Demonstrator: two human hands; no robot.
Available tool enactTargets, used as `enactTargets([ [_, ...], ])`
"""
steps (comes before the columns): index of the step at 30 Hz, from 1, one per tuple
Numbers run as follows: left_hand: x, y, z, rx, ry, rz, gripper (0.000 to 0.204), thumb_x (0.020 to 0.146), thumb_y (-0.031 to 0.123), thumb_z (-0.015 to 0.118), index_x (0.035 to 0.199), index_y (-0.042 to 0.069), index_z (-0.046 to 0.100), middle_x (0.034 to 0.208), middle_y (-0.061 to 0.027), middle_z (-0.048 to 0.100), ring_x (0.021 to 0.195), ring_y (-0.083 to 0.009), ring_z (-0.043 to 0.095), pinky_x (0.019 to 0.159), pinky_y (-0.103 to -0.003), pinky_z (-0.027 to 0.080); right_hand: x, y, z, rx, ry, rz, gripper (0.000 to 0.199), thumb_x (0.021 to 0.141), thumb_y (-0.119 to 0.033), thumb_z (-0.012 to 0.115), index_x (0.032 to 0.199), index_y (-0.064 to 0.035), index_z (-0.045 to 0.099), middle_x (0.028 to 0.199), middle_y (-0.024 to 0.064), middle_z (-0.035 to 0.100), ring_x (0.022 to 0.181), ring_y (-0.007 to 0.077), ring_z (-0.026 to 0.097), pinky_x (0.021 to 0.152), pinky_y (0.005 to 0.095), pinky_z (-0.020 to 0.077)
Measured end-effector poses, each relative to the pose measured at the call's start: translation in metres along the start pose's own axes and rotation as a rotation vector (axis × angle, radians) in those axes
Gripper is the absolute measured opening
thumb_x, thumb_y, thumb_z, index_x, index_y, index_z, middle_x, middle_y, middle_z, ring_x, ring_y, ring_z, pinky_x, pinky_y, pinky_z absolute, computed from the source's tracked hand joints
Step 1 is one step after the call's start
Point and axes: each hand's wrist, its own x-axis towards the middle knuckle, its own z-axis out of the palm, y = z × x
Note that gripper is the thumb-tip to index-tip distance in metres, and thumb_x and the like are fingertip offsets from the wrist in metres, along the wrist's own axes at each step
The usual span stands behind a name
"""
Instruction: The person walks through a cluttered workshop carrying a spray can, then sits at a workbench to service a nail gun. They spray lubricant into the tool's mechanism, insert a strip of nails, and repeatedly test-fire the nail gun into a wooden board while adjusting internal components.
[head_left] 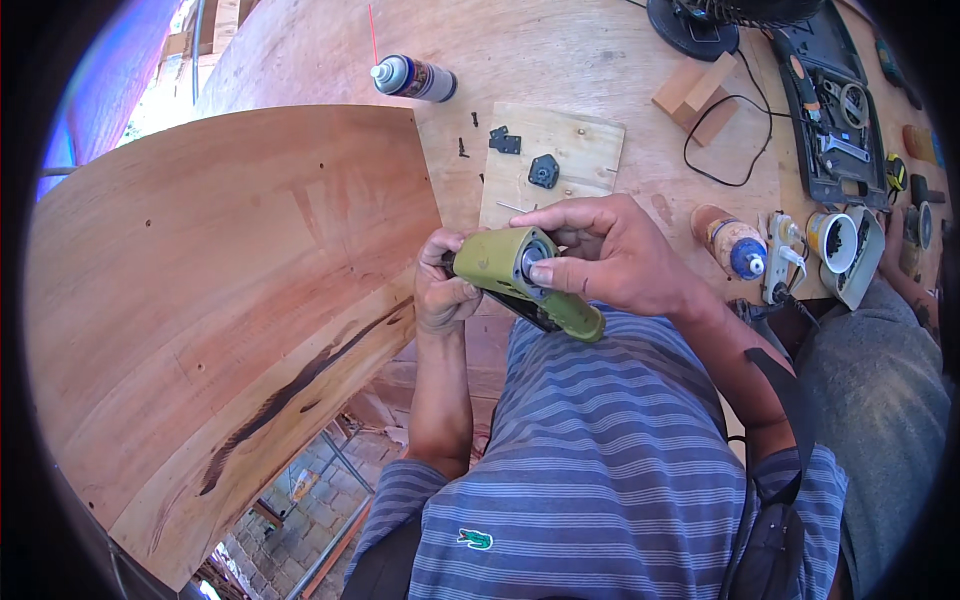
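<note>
My left hand grips the rear of an olive-green power tool body, held in front of my chest. My right hand covers its open round end, thumb pressed on the metal bearing there. The tool's green handle points down toward my striped shirt. On a small plywood square just beyond lie a black plastic cover, a black bracket and a few loose screws.
A large reddish wood slab fills the left. A spray can lies at the back. Glue bottle, wood blocks, black cable, an open tool case and another person's grey-trousered leg are at the right.
</note>
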Motion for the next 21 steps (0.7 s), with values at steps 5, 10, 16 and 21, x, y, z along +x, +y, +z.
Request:
enactTargets([
  [5,0.0,-0.002,-0.005,0.014,-0.024,-0.002,0.049,0.069,-0.004,0.081,0.113,0.005,0.06,0.122,-0.0205,0.062,0.115,-0.0279,0.06,0.099,-0.04,0.049,-0.004,0.0,0.002,-0.099,0.011,-0.01,0.042,0.086,0.001,0.066,0.127,0.0063,0.057,0.114,0.0137,0.065,0.102,0.0147,0.062,0.09,0.0286,0.0516],
  [10,0.002,-0.004,-0.006,-0.019,-0.025,-0.014,0.05,0.068,-0.004,0.081,0.112,0.005,0.06,0.122,-0.0206,0.062,0.115,-0.0284,0.06,0.098,-0.04,0.049,-0.002,0.003,0.002,-0.131,0.009,0.009,0.042,0.087,0.0,0.066,0.128,0.0056,0.056,0.115,0.0132,0.065,0.103,0.0147,0.062,0.091,0.0285,0.0508],
  [16,0.007,-0.005,-0.006,-0.07,-0.016,-0.019,0.049,0.068,-0.006,0.08,0.112,0.005,0.06,0.119,-0.0196,0.063,0.112,-0.0277,0.061,0.097,-0.039,0.05,-0.006,0.025,-0.003,0.04,-0.011,-0.026,0.06,0.078,-0.007,0.077,0.132,0.003,0.052,0.124,0.0139,0.06,0.114,0.0192,0.057,0.1,0.0346,0.0451],
  [21,0.011,-0.008,-0.014,-0.056,0.012,0.006,0.05,0.068,-0.009,0.078,0.112,0.004,0.06,0.116,-0.0192,0.064,0.108,-0.0272,0.063,0.095,-0.039,0.051,-0.003,0.055,-0.001,-0.503,0.002,0.099,0.065,0.072,-0.009,0.082,0.129,0.0015,0.054,0.115,0.0108,0.065,0.107,0.0168,0.059,0.096,0.0317,0.0453],
])
